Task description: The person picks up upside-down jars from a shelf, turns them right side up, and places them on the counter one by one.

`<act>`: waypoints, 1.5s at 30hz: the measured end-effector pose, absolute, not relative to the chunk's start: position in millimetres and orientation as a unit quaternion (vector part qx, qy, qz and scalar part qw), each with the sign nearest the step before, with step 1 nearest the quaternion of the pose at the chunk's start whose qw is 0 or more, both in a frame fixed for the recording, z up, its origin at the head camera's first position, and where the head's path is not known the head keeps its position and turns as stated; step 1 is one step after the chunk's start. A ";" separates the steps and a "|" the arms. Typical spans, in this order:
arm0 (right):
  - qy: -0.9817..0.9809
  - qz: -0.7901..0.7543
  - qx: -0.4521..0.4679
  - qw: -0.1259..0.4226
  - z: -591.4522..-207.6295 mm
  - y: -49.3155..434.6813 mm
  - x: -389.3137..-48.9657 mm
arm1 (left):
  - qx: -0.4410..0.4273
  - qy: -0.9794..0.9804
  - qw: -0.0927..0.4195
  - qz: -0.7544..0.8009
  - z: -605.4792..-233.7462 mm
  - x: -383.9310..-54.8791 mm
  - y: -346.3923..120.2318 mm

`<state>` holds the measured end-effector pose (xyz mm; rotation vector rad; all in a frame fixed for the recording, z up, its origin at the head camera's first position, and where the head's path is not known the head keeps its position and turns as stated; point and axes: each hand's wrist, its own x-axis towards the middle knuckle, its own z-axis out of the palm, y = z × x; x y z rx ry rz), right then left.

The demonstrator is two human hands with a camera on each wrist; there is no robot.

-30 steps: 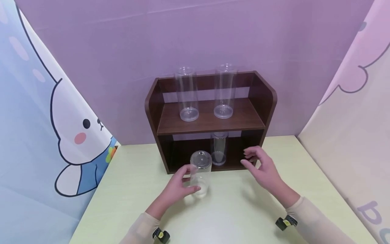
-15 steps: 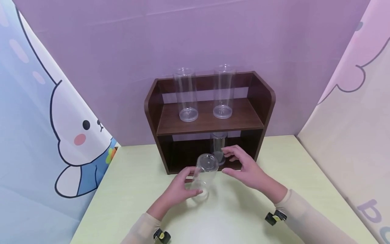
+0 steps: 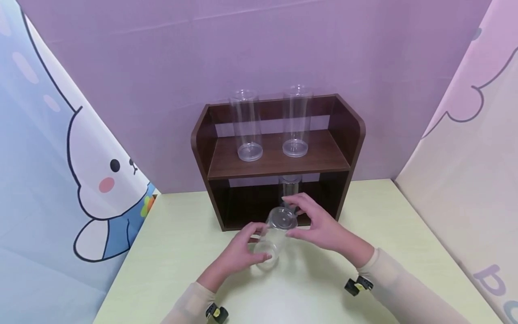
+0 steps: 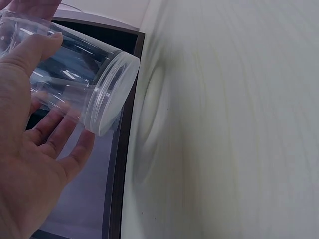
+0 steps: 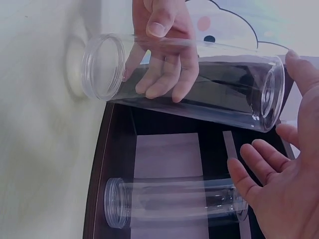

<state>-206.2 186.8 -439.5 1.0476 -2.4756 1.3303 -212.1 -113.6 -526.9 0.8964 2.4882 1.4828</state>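
My left hand (image 3: 239, 252) grips a clear plastic jar (image 3: 279, 231) around its side, thumb in front and fingers behind. The jar is held tilted, ridged lid end low and round base up towards the right. In the left wrist view the jar's lid (image 4: 112, 94) points away from the palm. My right hand (image 3: 319, 222) reaches to the base end, thumb and forefinger spread on either side, fingertips right at the rim. Its other fingers (image 5: 249, 174) stand off the jar in the right wrist view.
A dark brown two-level shelf (image 3: 279, 172) stands at the back of the pale table (image 3: 186, 216). On its upper level are two clear jars, a left jar (image 3: 250, 152) and a right jar (image 3: 295, 147). Another jar (image 5: 169, 204) stands in the lower level, partly behind my right hand.
My right hand has come in from the right to the jar's base end. The jar in my left hand has tipped from nearly upright, its base leaning right.
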 end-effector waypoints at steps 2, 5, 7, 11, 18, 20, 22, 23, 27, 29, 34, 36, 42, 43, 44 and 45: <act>-0.828 0.434 0.348 0.069 -438.9 185.2 -205.5 | 0.294 0.820 0.057 0.488 -527.1 -212.0 -113.5; -0.836 0.420 0.348 0.068 -439.0 184.0 -204.9 | 0.295 0.822 0.058 0.485 -526.6 -211.7 -113.6; -0.839 0.413 0.349 0.066 -439.4 183.3 -205.0 | 0.296 0.824 0.056 0.480 -525.8 -211.3 -113.8; -0.840 0.407 0.355 0.059 -440.4 182.0 -206.3 | 0.298 0.828 0.052 0.471 -524.9 -211.2 -114.2; -0.837 0.411 0.356 0.060 -440.6 179.0 -206.4 | 0.292 0.835 0.060 0.463 -527.0 -212.7 -114.6; -0.837 0.411 0.355 0.060 -440.9 178.5 -206.5 | 0.292 0.836 0.063 0.461 -527.2 -212.7 -114.7; -0.837 0.411 0.356 0.061 -441.2 178.1 -206.9 | 0.293 0.835 0.065 0.461 -527.0 -212.7 -114.8; -0.837 0.411 0.356 0.061 -441.4 178.1 -207.1 | 0.294 0.835 0.065 0.461 -526.9 -212.7 -114.8; -0.838 0.411 0.356 0.059 -440.1 177.9 -207.2 | 0.296 0.836 0.066 0.457 -525.8 -213.1 -115.3; -0.838 0.411 0.354 0.056 -439.2 178.4 -207.2 | 0.296 0.838 0.066 0.453 -525.7 -213.4 -115.6; -0.837 0.416 0.353 0.052 -438.0 180.6 -207.5 | 0.300 0.844 0.062 0.441 -524.7 -213.7 -116.7; -0.834 0.422 0.353 0.052 -437.8 181.2 -207.7 | 0.300 0.846 0.060 0.437 -524.1 -213.8 -117.4; -0.824 0.455 0.334 0.049 -436.6 183.3 -208.2 | 0.300 0.849 0.036 0.434 -523.0 -214.8 -121.2; -0.823 0.459 0.330 0.052 -436.9 183.9 -208.6 | 0.301 0.847 0.030 0.437 -522.4 -214.9 -122.1; -0.821 0.466 0.325 0.054 -437.5 184.8 -209.0 | 0.302 0.846 0.024 0.438 -521.7 -215.1 -123.2; -0.819 0.474 0.320 0.055 -438.0 185.8 -209.3 | 0.302 0.846 0.019 0.440 -521.0 -215.4 -124.3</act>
